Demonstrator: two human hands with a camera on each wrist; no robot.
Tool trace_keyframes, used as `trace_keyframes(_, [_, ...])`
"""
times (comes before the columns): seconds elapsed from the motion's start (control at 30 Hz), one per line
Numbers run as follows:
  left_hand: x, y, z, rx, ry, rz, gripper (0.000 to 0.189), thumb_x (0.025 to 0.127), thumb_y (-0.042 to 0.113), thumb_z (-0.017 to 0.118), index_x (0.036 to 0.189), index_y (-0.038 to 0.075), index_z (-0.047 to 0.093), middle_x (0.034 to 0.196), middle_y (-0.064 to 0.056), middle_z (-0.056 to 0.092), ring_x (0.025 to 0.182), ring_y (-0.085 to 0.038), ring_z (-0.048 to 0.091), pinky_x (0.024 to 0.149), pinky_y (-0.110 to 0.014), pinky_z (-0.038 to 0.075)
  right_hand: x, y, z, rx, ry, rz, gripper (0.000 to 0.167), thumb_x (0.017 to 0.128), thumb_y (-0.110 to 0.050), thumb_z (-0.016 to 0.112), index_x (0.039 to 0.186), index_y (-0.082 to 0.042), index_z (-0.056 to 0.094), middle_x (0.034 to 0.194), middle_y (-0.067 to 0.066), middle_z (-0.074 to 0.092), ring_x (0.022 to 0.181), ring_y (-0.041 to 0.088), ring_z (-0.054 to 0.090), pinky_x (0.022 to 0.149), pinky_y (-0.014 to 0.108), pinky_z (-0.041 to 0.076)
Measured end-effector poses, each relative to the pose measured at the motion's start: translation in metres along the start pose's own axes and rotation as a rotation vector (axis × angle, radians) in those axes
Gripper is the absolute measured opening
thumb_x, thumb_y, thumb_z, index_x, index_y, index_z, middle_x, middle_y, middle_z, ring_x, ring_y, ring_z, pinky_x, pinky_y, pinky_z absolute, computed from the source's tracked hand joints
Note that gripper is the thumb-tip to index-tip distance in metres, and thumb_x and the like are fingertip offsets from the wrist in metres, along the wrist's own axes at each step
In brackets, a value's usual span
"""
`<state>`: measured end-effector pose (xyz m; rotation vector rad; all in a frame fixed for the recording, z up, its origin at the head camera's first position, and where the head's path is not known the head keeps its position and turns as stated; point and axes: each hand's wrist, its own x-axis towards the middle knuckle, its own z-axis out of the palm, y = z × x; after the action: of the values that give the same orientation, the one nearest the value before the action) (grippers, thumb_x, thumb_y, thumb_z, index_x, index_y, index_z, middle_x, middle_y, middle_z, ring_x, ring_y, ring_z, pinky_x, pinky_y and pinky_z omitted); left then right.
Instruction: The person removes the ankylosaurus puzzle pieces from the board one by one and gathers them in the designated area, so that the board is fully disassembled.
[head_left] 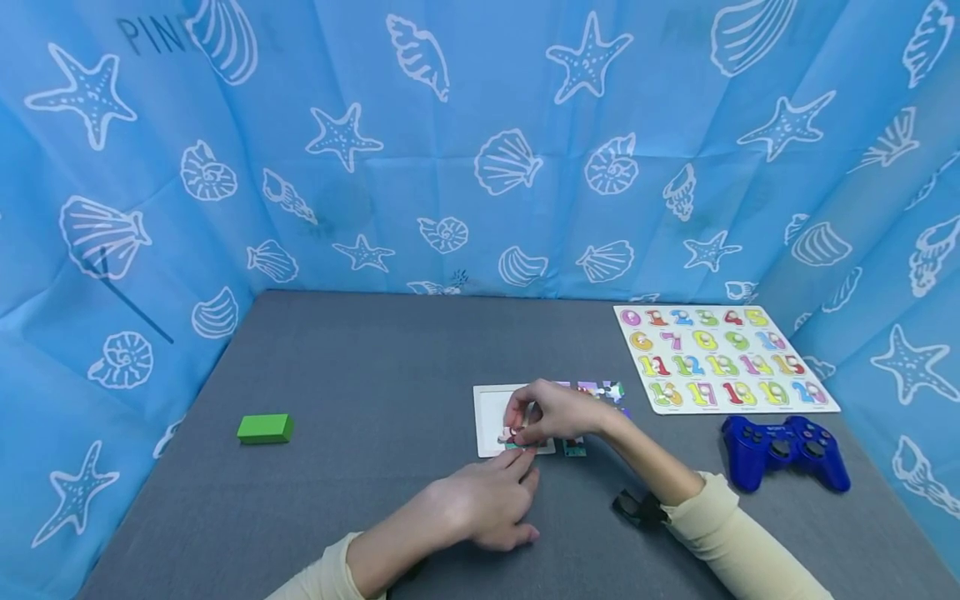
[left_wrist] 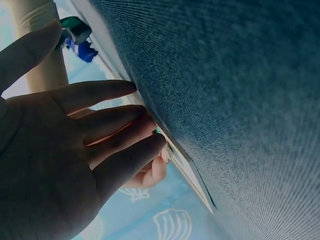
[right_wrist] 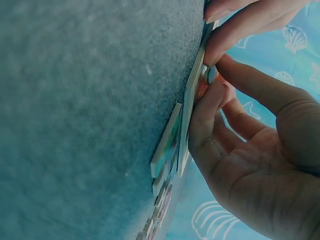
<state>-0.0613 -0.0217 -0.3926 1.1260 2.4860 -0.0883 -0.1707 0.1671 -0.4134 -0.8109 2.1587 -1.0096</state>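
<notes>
A small white puzzle tray (head_left: 490,412) lies on the grey table in front of me. My right hand (head_left: 561,410) reaches over it and pinches a colourful puzzle piece (head_left: 512,436) between thumb and fingers, low over the tray's near part. In the right wrist view the piece (right_wrist: 210,75) is largely covered by the fingertips. My left hand (head_left: 483,502) lies palm down with its fingers stretched out, the fingertips right at the tray's near edge. Loose picture pieces (head_left: 574,447) lie along the tray's right side, partly hidden by the right forearm.
A white number board (head_left: 828,407) lies at the back right, with a blue game controller (head_left: 783,450) in front of it. Off to the left stands a green block (head_left: 265,428). A blue curtain (head_left: 450,125) with white shells surrounds the table.
</notes>
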Motion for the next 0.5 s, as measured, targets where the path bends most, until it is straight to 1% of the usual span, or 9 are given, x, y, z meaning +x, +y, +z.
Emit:
trace_keyframes(0.13, [0.0, 0.0, 0.0, 0.0, -0.005, 0.004, 0.075, 0.108, 0.06, 0.057, 0.165, 0.012, 0.047, 0.18, -0.008, 0.03, 0.17, -0.019, 0.024, 0.134, -0.029, 0.032, -0.003, 0.0, 0.002, 0.009, 0.007, -0.025, 0.011, 0.099, 0.0, 0.073, 0.11, -0.001, 0.074, 0.091, 0.008, 0.071, 0.076, 0.01, 0.062, 0.067, 0.022, 0.055])
trace_keyframes(0.27, [0.001, -0.001, 0.0, -0.019, -0.024, -0.002, 0.075, 0.108, 0.06, 0.058, 0.166, 0.013, 0.046, 0.181, -0.006, 0.028, 0.17, -0.02, 0.023, 0.133, -0.031, 0.035, -0.007, -0.003, 0.001, -0.004, 0.054, -0.063, 0.009, 0.1, -0.001, 0.073, 0.108, -0.002, 0.075, 0.092, 0.007, 0.072, 0.08, 0.012, 0.064, 0.074, 0.023, 0.058])
trace_keyframes(0.4, [0.001, -0.001, -0.001, -0.042, -0.042, -0.006, 0.076, 0.108, 0.06, 0.058, 0.167, 0.014, 0.045, 0.182, -0.005, 0.025, 0.171, -0.02, 0.021, 0.132, -0.034, 0.038, -0.015, -0.004, -0.005, 0.008, 0.097, -0.065, 0.009, 0.1, -0.003, 0.074, 0.108, -0.003, 0.075, 0.092, 0.007, 0.073, 0.082, 0.013, 0.065, 0.076, 0.022, 0.058])
trace_keyframes(0.5, [0.002, -0.001, -0.001, -0.042, -0.044, -0.006, 0.076, 0.108, 0.06, 0.058, 0.167, 0.015, 0.045, 0.183, -0.005, 0.024, 0.171, -0.02, 0.022, 0.131, -0.034, 0.04, -0.023, 0.001, -0.01, 0.033, 0.116, -0.06, 0.01, 0.1, -0.005, 0.074, 0.11, -0.002, 0.075, 0.094, 0.009, 0.074, 0.082, 0.013, 0.066, 0.076, 0.022, 0.059])
